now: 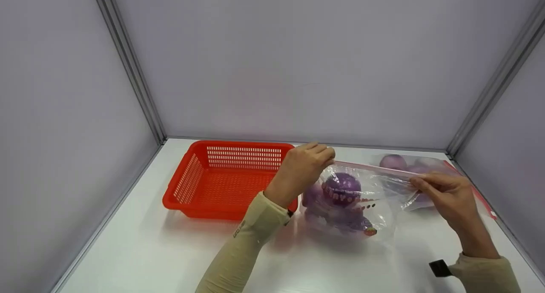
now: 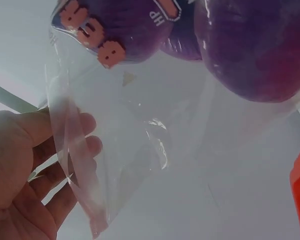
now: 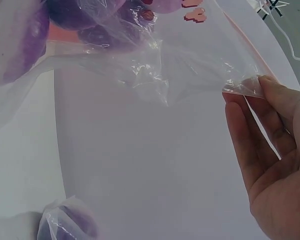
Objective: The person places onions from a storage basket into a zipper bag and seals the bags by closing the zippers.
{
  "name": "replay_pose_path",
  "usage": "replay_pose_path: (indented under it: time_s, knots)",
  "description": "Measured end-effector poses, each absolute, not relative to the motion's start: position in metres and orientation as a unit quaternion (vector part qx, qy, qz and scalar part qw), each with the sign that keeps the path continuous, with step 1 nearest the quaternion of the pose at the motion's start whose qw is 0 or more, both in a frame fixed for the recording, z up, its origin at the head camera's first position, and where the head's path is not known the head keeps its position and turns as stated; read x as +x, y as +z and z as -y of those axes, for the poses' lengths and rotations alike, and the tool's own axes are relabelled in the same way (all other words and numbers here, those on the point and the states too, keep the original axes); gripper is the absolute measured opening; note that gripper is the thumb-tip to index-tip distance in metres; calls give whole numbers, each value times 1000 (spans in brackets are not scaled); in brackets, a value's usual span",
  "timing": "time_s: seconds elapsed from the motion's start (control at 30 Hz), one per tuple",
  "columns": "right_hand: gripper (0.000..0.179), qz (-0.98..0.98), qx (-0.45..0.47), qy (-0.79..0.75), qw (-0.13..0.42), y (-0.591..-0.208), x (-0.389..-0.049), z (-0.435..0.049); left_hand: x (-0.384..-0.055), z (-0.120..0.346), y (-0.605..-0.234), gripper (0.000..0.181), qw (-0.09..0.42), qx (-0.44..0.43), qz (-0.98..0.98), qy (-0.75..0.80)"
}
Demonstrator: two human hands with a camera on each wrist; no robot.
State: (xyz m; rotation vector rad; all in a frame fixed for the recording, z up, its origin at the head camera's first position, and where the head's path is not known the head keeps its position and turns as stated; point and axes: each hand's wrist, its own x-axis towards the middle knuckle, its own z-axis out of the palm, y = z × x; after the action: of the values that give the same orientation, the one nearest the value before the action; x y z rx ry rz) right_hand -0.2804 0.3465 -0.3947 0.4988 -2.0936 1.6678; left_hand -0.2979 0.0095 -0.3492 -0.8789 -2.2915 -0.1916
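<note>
A clear zip bag [image 1: 385, 218] with a pink strip along its top edge hangs stretched between both hands. Several shiny, round purple things [image 1: 342, 188] lie in its left part; their exact kind is not clear. My left hand [image 1: 304, 167] holds the top left corner, close to the red basket's right rim. In the left wrist view, that hand's fingers [image 2: 87, 132] show at the pink strip. The right hand [image 1: 453, 197] pinches the top right corner between thumb and fingers, which the right wrist view also shows at the bag's corner [image 3: 245, 85].
The red plastic basket [image 1: 230, 214] stands left of the bag on the white table [image 1: 140, 250], nothing visible inside it. Behind the right hand lies a second clear bag [image 1: 443, 167] with a red strip and purple round things [image 1: 392, 161]. Pale walls [image 1: 276, 71] enclose the table.
</note>
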Motion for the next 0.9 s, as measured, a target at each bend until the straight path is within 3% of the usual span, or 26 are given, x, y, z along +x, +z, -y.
replay_pose_path:
  time_s: [0.9]
  knots:
    - [10,749,190,600,205,-396,-279,-348,-300,12,-356,14,333,-333,875,-110]
